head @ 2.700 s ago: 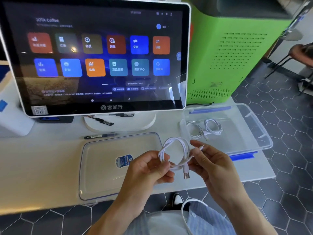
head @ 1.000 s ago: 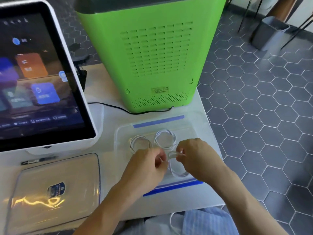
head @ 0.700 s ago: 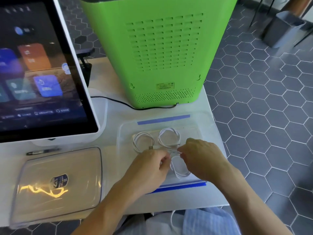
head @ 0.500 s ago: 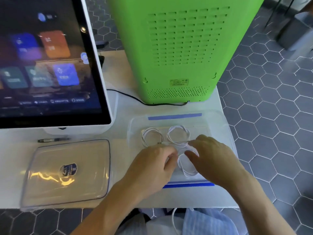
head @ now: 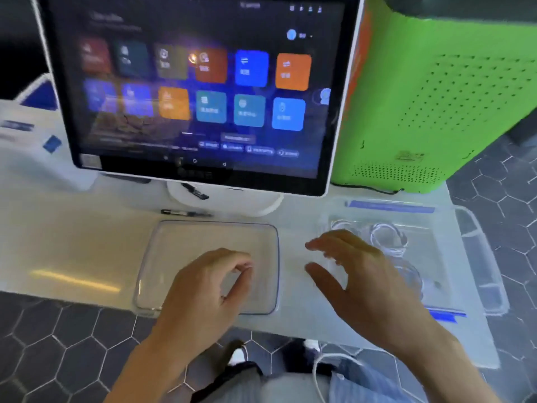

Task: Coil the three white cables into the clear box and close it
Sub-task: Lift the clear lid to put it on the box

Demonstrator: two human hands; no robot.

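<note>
The clear box (head: pixel 476 257) with blue clips stands open at the right end of the white table. Coiled white cables (head: pixel 388 237) lie inside it, blurred and partly hidden by my right hand. My right hand (head: pixel 357 274) hovers over the box's left edge, fingers spread, holding nothing. The clear lid (head: pixel 180 245) lies flat on the table to the left of the box. My left hand (head: pixel 209 289) is above the lid's near part, fingers curled and apart, with nothing in it.
A large touchscreen (head: pixel 197 91) on a white stand rises behind the lid. A green machine (head: pixel 430 91) stands behind the box. A black pen (head: pixel 186 213) lies in front of the screen's base. The table's near edge runs just under the lid.
Both hands have let go of the third cable coil and left the box. They moved left, the left hand now over the lid. The view swung left.
</note>
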